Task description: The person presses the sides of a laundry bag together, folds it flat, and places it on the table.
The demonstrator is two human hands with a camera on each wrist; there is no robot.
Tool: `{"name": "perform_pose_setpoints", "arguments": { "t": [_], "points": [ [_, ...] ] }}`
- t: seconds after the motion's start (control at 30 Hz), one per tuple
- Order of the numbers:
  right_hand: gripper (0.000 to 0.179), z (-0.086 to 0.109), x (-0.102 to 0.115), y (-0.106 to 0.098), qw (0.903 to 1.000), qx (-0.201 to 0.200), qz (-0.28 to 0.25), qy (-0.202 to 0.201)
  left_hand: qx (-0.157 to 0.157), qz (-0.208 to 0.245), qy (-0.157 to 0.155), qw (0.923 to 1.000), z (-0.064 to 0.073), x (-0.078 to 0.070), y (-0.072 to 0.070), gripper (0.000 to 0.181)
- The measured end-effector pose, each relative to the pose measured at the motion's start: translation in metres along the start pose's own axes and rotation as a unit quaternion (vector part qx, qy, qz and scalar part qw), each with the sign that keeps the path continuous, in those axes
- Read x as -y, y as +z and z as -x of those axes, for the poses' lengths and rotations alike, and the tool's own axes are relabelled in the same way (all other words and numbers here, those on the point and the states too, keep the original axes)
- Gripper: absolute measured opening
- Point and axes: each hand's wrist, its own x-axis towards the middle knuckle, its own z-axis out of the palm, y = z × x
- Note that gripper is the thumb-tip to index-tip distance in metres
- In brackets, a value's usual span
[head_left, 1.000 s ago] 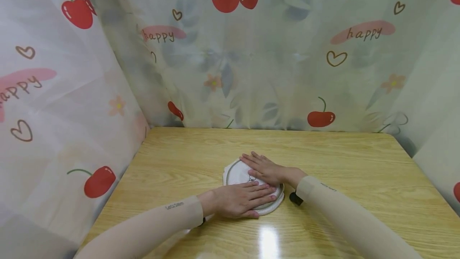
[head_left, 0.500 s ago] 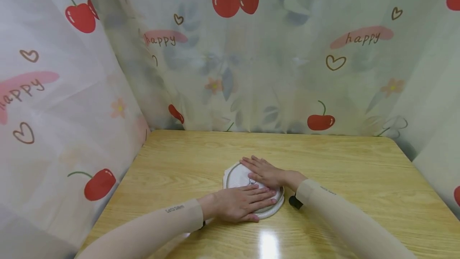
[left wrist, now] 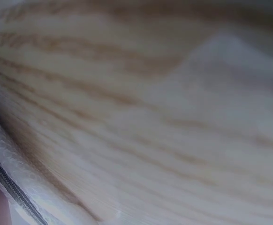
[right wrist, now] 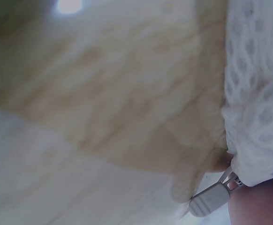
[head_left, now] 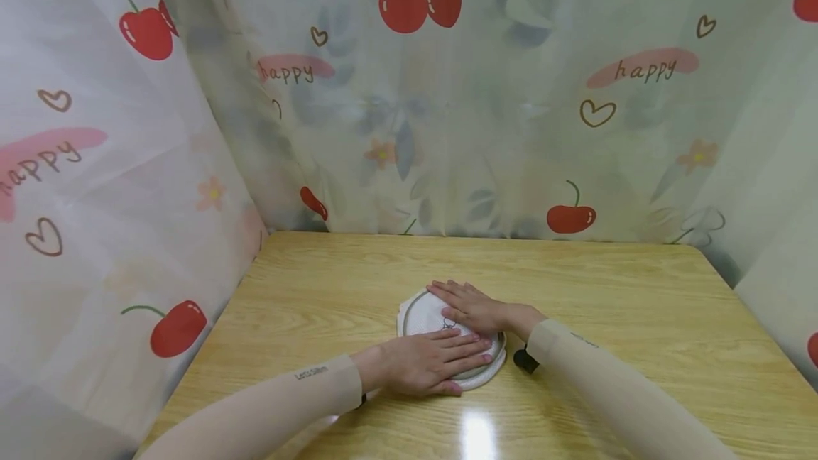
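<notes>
A round white mesh laundry bag [head_left: 418, 314] lies flattened on the wooden table, with a grey ring near its edge and a small line drawing on top. My left hand [head_left: 431, 362] rests palm down across its near side, fingers straight and pointing right. Across the far right part lies my right hand [head_left: 476, 308], also flat, its fingers pointing to the far left. Together they hide much of the bag. A dark zipper [left wrist: 14, 187] runs along the bag's edge in the left wrist view. The right wrist view shows a grey zipper pull [right wrist: 210, 199] beside the white mesh [right wrist: 256, 70].
The wood-grain table [head_left: 319, 289] extends around the bag on all sides. A curtain [head_left: 486, 112] printed with cherries and hearts hangs behind the table and along both sides. Light-coloured sleeves [head_left: 268, 407] cover both forearms, and a black wrist camera [head_left: 526, 359] sits below the right wrist.
The whole head view has shifted slightly downward in the frame. Both hands keep their places on the laundry bag, and the bag looks the same.
</notes>
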Motion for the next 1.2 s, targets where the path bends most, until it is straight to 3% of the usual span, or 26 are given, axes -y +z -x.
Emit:
{"name": "perform_pose_setpoints", "arguments": {
  "t": [0.5,0.9,1.2],
  "points": [
    [0.059,0.003,0.000,-0.004,0.9999,-0.009,0.009,0.000,-0.014,0.000,0.004,0.9999,-0.003,0.002,-0.003,0.066],
    [0.060,0.007,0.000,0.000,1.0000,-0.005,-0.005,-0.001,-0.018,0.036,0.011,0.9991,-0.001,-0.002,-0.002,0.067],
    [0.057,0.007,0.009,-0.019,0.9997,0.010,-0.021,0.002,-0.055,0.017,0.002,0.9983,0.003,0.001,-0.004,0.072]
  ]
}}
